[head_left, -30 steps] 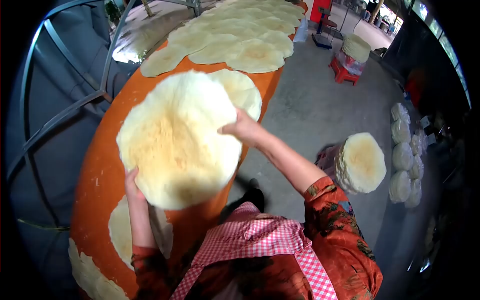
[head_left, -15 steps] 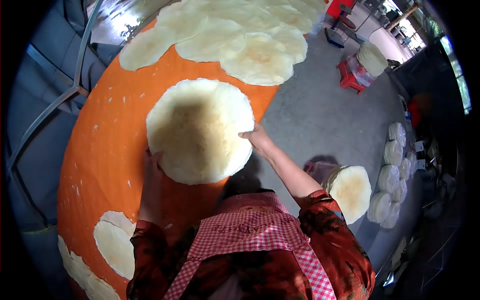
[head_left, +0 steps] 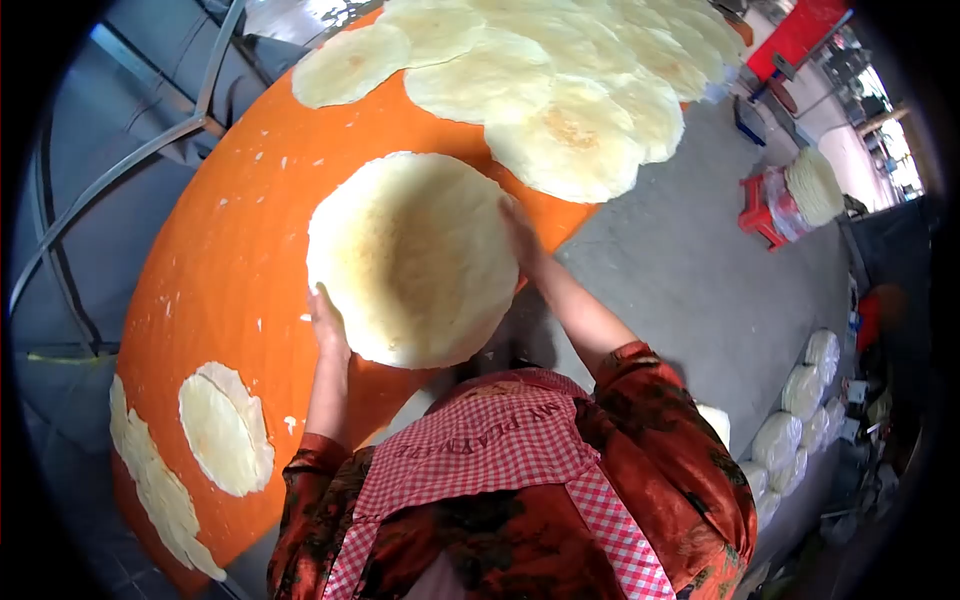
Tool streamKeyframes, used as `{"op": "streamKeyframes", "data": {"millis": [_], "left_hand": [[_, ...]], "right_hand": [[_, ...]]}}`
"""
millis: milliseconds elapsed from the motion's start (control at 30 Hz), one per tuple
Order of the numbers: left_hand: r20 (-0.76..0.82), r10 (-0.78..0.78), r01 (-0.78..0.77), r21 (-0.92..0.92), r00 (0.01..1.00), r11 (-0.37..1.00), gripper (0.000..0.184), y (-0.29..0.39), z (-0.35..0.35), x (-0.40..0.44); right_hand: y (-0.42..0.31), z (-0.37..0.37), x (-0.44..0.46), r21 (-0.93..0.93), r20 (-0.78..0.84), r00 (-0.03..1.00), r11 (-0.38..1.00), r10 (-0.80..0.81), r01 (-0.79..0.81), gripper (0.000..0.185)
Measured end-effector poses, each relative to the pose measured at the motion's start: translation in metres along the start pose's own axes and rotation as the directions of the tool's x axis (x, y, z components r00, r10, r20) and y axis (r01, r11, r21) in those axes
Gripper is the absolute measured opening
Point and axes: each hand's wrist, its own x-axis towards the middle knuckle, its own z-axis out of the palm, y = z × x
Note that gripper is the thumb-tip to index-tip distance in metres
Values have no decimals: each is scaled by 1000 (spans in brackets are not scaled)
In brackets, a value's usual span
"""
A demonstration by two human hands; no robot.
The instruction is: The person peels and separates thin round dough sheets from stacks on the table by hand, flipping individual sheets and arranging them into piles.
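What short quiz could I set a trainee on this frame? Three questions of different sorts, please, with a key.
1. Open: What are the left hand and the right hand both holding?
2. True or false: The red stool stands on the grey floor.
3. Fill in the blank: The apron has a ____ pattern.

Key:
1. A pale round sheet, held by its edges above the orange table.
2. True.
3. Checked.
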Motion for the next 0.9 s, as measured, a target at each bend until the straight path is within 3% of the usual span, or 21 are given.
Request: {"op": "streamKeyframes", "data": {"millis": [33, 133, 200, 233, 267, 300, 333, 367, 400, 500, 567, 600, 633, 667, 700, 800, 833, 900], "left_hand": [[-23, 20, -19, 40, 1000, 999, 66, -2, -1, 4], [12, -34, 35, -227, 999, 973, 69, -4, -14, 4], [95, -6, 35, -315, 995, 949, 67, -3, -13, -5], [116, 7, 35, -358, 993, 933, 66, -4, -17, -14], [94, 37, -2, -347, 995, 938, 65, -14, -17, -16], [-63, -19, 0, -290, 998, 957, 61, -16, -6, -22], [-89, -5, -12, -197, 996, 980, 61, -11, 7, -31], [-106, 4, -15, -103, 994, 995, 63, -6, 14, -37], [-93, -7, -6, -140, 996, 990, 64, -10, 12, -34], [-59, -44, 31, -205, 997, 978, 64, -17, -1, -25], [-62, -97, 84, -182, 993, 980, 64, -4, 1, -29], [-164, 163, -149, 97, 973, 984, 64, -36, -8, -12], [-195, 407, -306, 400, 892, 864, 65, -70, -17, 3], [-259, 510, -420, 333, 821, 845, 66, -70, -13, -1], [-283, 546, -339, 541, 789, 770, 65, -45, -10, -21], [-349, 570, -355, 515, 744, 780, 64, -19, -13, -70], [-334, 600, -392, 515, 727, 762, 63, -20, -19, -84], [-290, 551, -377, 483, 783, 790, 58, -23, -49, -115]], "right_hand": [[1, 11, 5, -250, -82, 989, 963, -120, 96, 51], [-13, -19, 14, 78, 270, 963, 997, -4, -18, 51], [-41, -18, 11, 144, -70, 994, 987, 88, -77, 42], [-48, -19, 15, -46, -8, 992, 991, -125, 125, 49], [-52, -16, 29, -177, -7, 1000, 984, 1, -2, 53], [-47, -9, 40, -327, 33, 999, 945, -8, 18, 56], [-42, -2, 51, -467, 73, 997, 883, -16, 49, 59], [-25, 2, 55, -587, 186, 973, 780, -134, 220, 62], [-12, 6, 57, -664, 312, 920, 639, -235, 389, 64], [-2, -5, 56, -725, 333, 927, 582, -171, 368, 66], [-7, -17, 65, -829, 348, 897, 358, -274, 431, 65], [-30, -3, 51, -734, 353, 855, 455, -379, 505, 64], [-50, 10, 44, -770, 490, 730, 156, -477, 619, 65], [-74, 36, 26, -748, 554, 699, 100, -452, 657, 67], [-92, 59, 11, -725, 609, 665, 35, -432, 688, 70], [-104, 121, -26, -644, 670, 682, 226, -295, 731, 68], [-102, 140, -37, -647, 695, 676, 198, -245, 737, 69], [-83, 167, -49, -579, 761, 620, 232, -188, 781, 72]]}}
